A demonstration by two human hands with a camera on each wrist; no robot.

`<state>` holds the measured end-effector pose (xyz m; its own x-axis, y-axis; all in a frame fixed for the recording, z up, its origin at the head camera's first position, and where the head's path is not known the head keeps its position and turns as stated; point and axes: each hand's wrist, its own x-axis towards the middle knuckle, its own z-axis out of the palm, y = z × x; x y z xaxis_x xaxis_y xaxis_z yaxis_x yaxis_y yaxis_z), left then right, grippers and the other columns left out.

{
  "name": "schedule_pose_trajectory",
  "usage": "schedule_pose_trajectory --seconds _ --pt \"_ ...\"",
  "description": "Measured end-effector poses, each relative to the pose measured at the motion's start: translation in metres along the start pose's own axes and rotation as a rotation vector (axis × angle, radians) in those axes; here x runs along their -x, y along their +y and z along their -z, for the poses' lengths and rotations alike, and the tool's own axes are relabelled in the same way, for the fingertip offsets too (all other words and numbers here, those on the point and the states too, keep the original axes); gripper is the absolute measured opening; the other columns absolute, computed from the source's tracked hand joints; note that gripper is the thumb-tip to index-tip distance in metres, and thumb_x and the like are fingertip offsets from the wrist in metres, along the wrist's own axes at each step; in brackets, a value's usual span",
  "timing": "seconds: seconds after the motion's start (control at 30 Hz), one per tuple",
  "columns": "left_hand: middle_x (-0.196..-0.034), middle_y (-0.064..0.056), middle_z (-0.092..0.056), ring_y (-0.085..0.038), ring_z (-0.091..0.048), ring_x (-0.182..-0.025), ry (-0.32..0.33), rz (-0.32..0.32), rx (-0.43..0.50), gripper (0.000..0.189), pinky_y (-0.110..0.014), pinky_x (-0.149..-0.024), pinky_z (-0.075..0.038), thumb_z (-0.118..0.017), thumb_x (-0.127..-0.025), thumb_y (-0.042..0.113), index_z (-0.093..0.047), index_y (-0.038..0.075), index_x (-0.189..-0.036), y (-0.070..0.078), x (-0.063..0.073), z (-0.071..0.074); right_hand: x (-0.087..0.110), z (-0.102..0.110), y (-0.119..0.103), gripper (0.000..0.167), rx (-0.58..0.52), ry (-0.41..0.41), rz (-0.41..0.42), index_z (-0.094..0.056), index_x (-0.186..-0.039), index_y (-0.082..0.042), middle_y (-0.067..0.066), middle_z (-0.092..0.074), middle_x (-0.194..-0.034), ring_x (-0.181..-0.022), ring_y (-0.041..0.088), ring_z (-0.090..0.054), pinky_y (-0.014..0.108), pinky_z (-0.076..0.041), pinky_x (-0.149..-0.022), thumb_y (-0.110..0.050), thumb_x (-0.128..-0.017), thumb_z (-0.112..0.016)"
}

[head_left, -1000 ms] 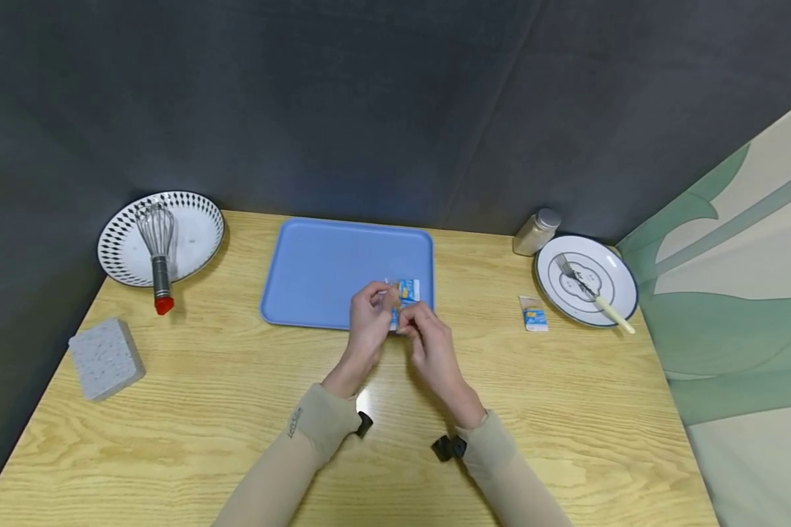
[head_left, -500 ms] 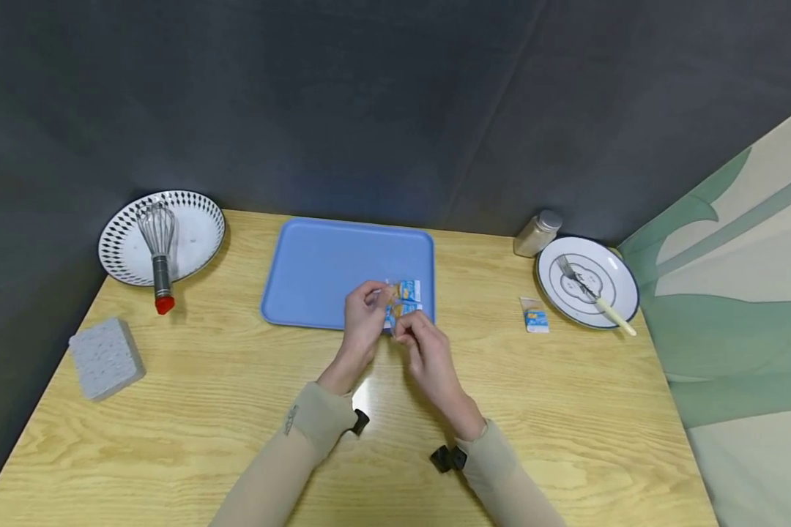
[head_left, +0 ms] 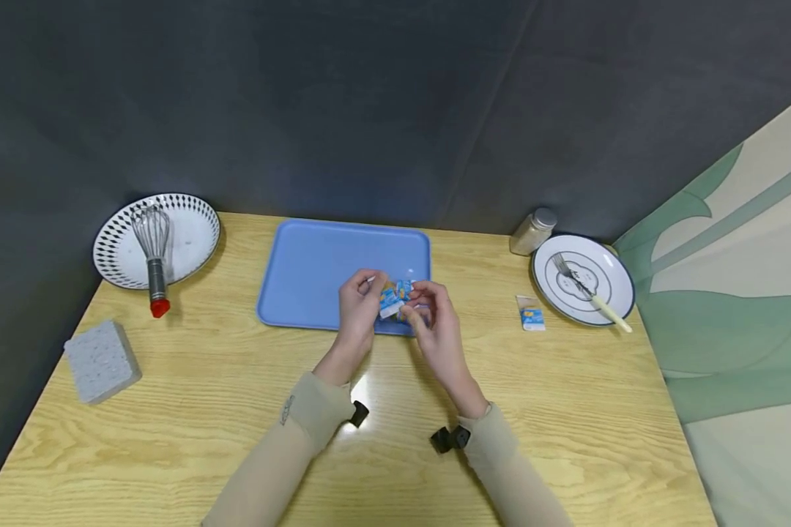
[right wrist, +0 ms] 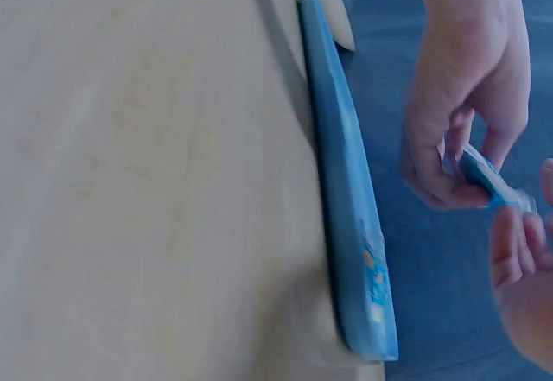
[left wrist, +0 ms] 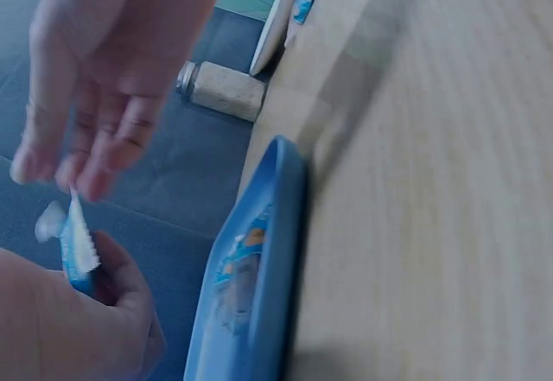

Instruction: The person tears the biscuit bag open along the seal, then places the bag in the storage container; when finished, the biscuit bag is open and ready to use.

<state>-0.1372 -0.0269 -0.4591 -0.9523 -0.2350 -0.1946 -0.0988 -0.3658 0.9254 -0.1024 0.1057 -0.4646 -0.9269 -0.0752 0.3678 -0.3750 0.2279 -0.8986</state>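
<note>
My left hand (head_left: 359,311) pinches a small blue-and-white packet (head_left: 391,301) over the front right of a blue tray (head_left: 329,271). In the right wrist view the packet (right wrist: 480,174) sits between thumb and fingers, with a clear tip sticking out. My right hand (head_left: 438,326) is at its other end, thumb and fingers spread apart. Seen from the left wrist, the right fingers (left wrist: 95,174) extend with their tips right at the packet's edge. More packets (left wrist: 242,269) lie in the tray below, partly hidden by the hands in the head view.
A similar packet (head_left: 532,315) lies on the table (head_left: 567,410) at right, near a plate (head_left: 540,274) with a fork (head_left: 589,294). Behind stands a jar (head_left: 532,230) with a metal lid. At left are a patterned plate (head_left: 198,241), a whisk (head_left: 154,256) and a grey sponge-like block (head_left: 102,362).
Both hands were pinching close together above the packets. Now the right hand has opened and moved slightly up and right, and a blue packet shows in the left hand.
</note>
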Motion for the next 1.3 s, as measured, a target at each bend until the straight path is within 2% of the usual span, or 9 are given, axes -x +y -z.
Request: schedule_pose_trajectory --seconds 0.13,0.23,0.37,0.47,0.6,0.73,0.93,1.07,1.3 --pt "-0.081 -0.004 -0.071 -0.006 -0.06 -0.064 0.002 0.044 0.107 0.014 -0.017 -0.053 -0.046 -0.067 -0.104 -0.001 -0.07 0.001 -0.091 0.004 -0.006 -0.005 -0.017 0.006 0.004 0.036 -0.005 -0.041 -0.152 -0.052 -0.133 0.012 0.027 -0.063 -0.114 -0.097 0.027 -0.066 0.019 -0.054 -0.081 0.008 -0.101 -0.069" --pt "-0.088 -0.008 -0.071 -0.009 -0.064 -0.072 -0.003 0.08 0.16 0.014 -0.02 -0.059 -0.053 -0.066 -0.105 0.001 -0.069 0.003 -0.092 0.007 -0.011 -0.007 -0.029 0.011 0.008 0.025 0.006 -0.089 -0.232 -0.06 -0.125 0.012 0.023 -0.067 -0.107 -0.089 0.021 -0.067 0.018 -0.055 -0.076 0.003 -0.104 -0.068" --pt "-0.096 -0.011 -0.071 -0.014 -0.069 -0.083 -0.025 0.101 0.155 0.011 -0.027 -0.07 -0.061 -0.065 -0.107 0.002 -0.068 0.001 -0.097 0.011 -0.02 -0.007 -0.047 0.018 0.015 0.015 -0.032 -0.116 -0.277 -0.065 -0.115 0.013 0.021 -0.068 -0.097 -0.084 0.028 -0.069 0.028 -0.061 -0.076 0.001 -0.106 -0.065" --pt "-0.09 -0.01 -0.07 -0.012 -0.068 -0.075 -0.058 0.086 0.098 0.008 -0.027 -0.07 -0.062 -0.066 -0.105 -0.001 -0.068 -0.007 -0.101 0.014 -0.028 -0.004 -0.061 0.023 0.02 0.014 -0.056 -0.121 -0.295 -0.064 -0.114 0.013 0.021 -0.068 -0.095 -0.084 0.036 -0.069 0.034 -0.062 -0.075 0.001 -0.106 -0.065" --pt "-0.085 -0.007 -0.065 -0.009 -0.065 -0.064 -0.121 0.052 -0.064 0.014 -0.027 -0.068 -0.062 -0.068 -0.103 -0.003 -0.069 -0.016 -0.109 0.017 -0.04 0.002 -0.078 0.031 0.028 0.014 0.006 -0.138 -0.313 -0.064 -0.113 0.012 0.02 -0.068 -0.094 -0.081 0.029 -0.068 0.033 -0.062 -0.073 0.0 -0.106 -0.066" --pt "-0.088 -0.011 -0.067 -0.012 -0.065 -0.063 -0.176 0.029 -0.257 0.019 -0.035 -0.073 -0.064 -0.069 -0.102 -0.003 -0.072 -0.016 -0.115 0.018 -0.051 0.007 -0.09 0.036 0.038 0.013 0.131 -0.173 -0.321 -0.066 -0.11 0.01 0.017 -0.069 -0.092 -0.077 0.021 -0.067 0.026 -0.059 -0.068 -0.002 -0.105 -0.068" --pt "-0.093 -0.025 -0.074 -0.013 -0.064 -0.06 -0.206 -0.02 -0.47 0.015 -0.039 -0.071 -0.063 -0.07 -0.102 -0.002 -0.073 -0.014 -0.111 0.016 -0.066 0.01 -0.107 0.034 0.046 0.011 0.312 -0.237 -0.296 -0.07 -0.108 0.006 0.015 -0.07 -0.091 -0.076 0.024 -0.067 0.02 -0.052 -0.063 -0.005 -0.104 -0.07" --pt "-0.092 -0.025 -0.075 -0.009 -0.062 -0.056 -0.202 -0.025 -0.53 0.014 -0.029 -0.063 -0.06 -0.071 -0.1 -0.003 -0.074 -0.014 -0.108 0.014 -0.075 0.011 -0.116 0.03 0.051 0.01 0.404 -0.249 -0.271 -0.072 -0.105 0.006 0.015 -0.071 -0.091 -0.077 0.023 -0.065 0.022 -0.048 -0.063 -0.004 -0.103 -0.07" --pt "-0.087 -0.021 -0.075 -0.007 -0.063 -0.054 -0.201 0.031 -0.512 0.013 -0.023 -0.061 -0.059 -0.071 -0.098 -0.007 -0.073 -0.016 -0.106 0.008 -0.081 0.012 -0.122 0.025 0.062 0.008 0.537 -0.275 -0.257 -0.075 -0.103 0.003 0.015 -0.072 -0.091 -0.081 0.025 -0.063 0.03 -0.049 -0.07 -0.002 -0.102 -0.07"
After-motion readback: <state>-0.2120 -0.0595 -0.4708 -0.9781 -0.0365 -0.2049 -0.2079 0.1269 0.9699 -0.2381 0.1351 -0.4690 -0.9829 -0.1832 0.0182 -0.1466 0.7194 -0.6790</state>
